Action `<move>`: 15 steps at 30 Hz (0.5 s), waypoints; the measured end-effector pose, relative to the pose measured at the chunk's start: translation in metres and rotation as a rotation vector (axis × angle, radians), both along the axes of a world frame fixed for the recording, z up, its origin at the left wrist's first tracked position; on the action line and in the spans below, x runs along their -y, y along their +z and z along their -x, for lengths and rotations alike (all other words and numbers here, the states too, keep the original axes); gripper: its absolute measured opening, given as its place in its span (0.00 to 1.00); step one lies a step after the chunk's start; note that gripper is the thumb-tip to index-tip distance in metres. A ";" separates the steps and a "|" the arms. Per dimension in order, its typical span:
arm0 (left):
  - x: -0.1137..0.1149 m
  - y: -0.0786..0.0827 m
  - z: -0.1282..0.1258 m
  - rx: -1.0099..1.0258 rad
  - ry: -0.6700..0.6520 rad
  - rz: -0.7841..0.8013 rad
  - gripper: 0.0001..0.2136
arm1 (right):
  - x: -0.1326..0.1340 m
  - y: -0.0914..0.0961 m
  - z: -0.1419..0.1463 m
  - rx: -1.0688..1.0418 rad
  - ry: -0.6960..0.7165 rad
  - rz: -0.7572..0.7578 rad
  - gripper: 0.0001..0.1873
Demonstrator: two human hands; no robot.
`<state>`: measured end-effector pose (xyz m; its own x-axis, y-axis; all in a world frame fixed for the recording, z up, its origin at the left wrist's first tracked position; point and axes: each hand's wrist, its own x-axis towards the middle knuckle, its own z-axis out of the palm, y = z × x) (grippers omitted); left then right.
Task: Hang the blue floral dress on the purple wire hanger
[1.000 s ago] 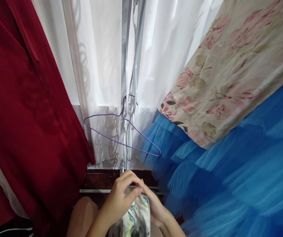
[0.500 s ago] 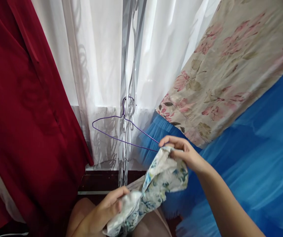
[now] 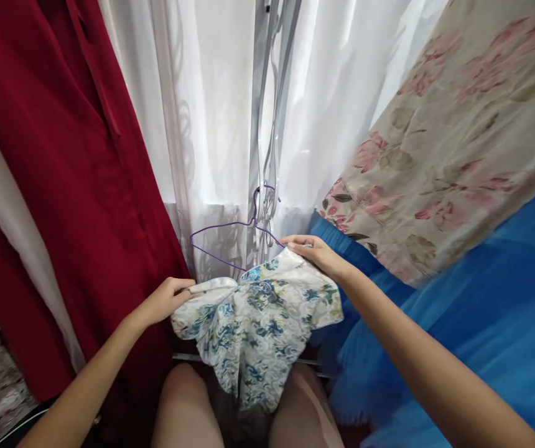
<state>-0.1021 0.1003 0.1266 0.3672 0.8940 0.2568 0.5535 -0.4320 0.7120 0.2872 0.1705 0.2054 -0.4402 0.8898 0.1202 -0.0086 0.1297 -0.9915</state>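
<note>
A white blouse with blue and yellow flowers hangs spread between my two hands, above my knees. My left hand is closed on its left shoulder. At the other shoulder, my right hand pinches the cloth close to the neckline. Behind the blouse a thin purple hanger hangs by its hook from a white metal stand. The hanger's right arm runs into the right shoulder of the blouse, by my right fingertips. Its left arm shows bare, outside the cloth.
Long red cloth hangs at the left. To the right are a beige flowered garment and blue tulle. A white curtain covers the back, behind the stand.
My left hand has risen with the blouse's left shoulder, so the bunched blouse now hangs spread out. My right hand has moved slightly up and left. The view has shifted a little.
</note>
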 end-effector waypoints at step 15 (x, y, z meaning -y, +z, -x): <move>-0.123 0.099 -0.024 -0.060 0.177 -0.336 0.17 | 0.021 0.003 0.003 -0.012 0.071 0.025 0.20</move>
<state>-0.0783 0.2231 0.2255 0.2378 0.8147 0.5288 0.6771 -0.5294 0.5111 0.2841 0.1495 0.2082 -0.5006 0.8595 0.1036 -0.0289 0.1030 -0.9943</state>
